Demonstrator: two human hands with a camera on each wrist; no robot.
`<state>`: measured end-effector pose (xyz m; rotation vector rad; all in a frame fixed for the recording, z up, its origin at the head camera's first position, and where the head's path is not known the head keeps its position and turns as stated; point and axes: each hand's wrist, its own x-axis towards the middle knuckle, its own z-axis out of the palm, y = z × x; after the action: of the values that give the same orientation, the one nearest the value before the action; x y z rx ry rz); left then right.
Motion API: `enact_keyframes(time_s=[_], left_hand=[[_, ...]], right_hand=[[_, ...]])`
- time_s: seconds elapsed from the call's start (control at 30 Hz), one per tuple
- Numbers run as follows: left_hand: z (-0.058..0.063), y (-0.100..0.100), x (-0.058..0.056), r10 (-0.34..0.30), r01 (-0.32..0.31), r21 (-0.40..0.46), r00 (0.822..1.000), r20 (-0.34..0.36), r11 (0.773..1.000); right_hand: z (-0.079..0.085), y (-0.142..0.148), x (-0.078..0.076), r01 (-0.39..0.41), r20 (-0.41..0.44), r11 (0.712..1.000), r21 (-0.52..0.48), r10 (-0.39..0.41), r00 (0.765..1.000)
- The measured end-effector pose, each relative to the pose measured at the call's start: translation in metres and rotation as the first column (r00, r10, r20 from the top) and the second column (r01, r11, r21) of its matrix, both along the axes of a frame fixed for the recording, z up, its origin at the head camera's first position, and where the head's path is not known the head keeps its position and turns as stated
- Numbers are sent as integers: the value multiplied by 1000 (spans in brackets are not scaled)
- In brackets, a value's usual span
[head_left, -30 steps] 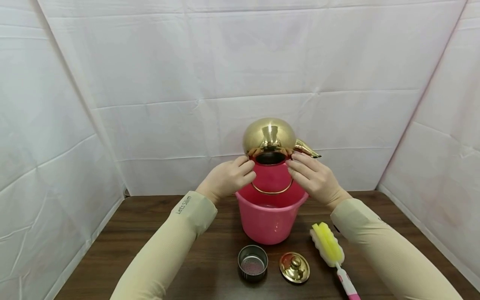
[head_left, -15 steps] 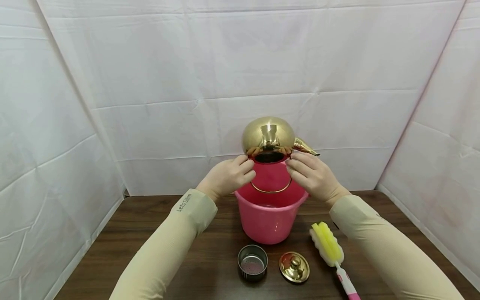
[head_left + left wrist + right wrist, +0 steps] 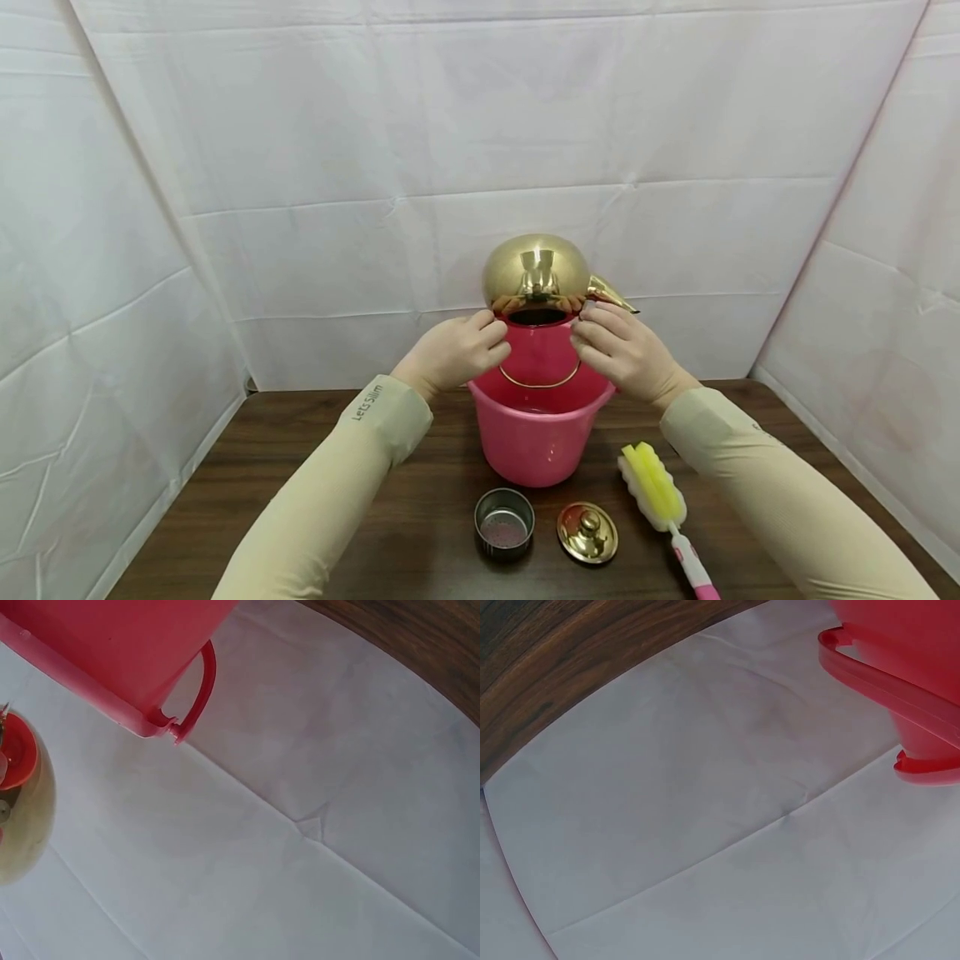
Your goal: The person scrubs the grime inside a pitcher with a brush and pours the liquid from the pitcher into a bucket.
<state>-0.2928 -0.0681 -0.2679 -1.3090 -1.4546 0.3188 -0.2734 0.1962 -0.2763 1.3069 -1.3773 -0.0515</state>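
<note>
A shiny gold kettle is held tipped over above the pink bucket, its round dark mouth facing down and toward me. Its thin wire handle hangs below, in front of the bucket's inside. My left hand pinches the kettle at the left side of its mouth, fingers curled. On the right side, beside the spout, my right hand grips it with bent fingers. Part of the kettle shows at the left edge of the left wrist view; neither wrist view shows fingers.
On the brown wooden table, in front of the bucket, lie a small metal strainer cup and a gold lid with a knob. A yellow-and-white sponge brush lies at the right. White cloth walls enclose the table.
The kettle has tipped slightly further, so less of its mouth shows. Both hands keep their hold and have barely moved.
</note>
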Motion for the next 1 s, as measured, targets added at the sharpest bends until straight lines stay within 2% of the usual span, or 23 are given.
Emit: enact_keyframes(time_s=[0.3,0.73,1.0], left_hand=[[5,0,2,24,-24,-28,1000,-15,999],[6,1,4,27,-27,-19,999,-32,999],[6,1,4,17,-17,-19,999,-29,1000]], right_hand=[[-2,0,-1,6,-19,1000,-24,-6,1000],[-2,-1,0,28,-39,999,-38,-30,999],[-2,-4,2,45,-65,993,-107,-52,997]])
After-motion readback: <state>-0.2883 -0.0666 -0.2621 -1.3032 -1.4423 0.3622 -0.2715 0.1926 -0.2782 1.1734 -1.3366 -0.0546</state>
